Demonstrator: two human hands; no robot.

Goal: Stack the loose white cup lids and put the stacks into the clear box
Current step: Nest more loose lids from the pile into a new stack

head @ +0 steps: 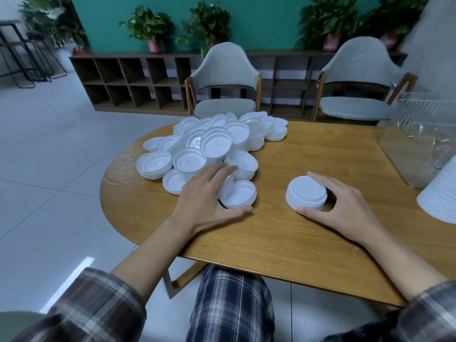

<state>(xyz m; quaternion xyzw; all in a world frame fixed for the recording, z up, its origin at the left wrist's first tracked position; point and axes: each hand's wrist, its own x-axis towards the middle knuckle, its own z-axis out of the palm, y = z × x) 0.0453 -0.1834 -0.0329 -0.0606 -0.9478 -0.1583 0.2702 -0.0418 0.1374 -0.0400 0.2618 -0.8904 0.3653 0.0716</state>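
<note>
A heap of loose white cup lids (209,144) covers the far left part of the round wooden table (271,233). My left hand (204,193) lies spread over the near edge of the heap, thumb and fingers around one upturned lid (238,196) without lifting it. A short stack of lids (306,193) stands to the right of the heap. My right hand (345,208) cups that stack from the right, thumb at its front and fingers behind it. The clear box (417,144) stands at the table's right side, and I cannot tell what is in it.
A tall leaning stack of lids (441,196) shows at the right edge, in front of the box. Two grey chairs (224,80) stand behind the table, with a low shelf (128,80) and potted plants along the wall. My lap is under the near edge.
</note>
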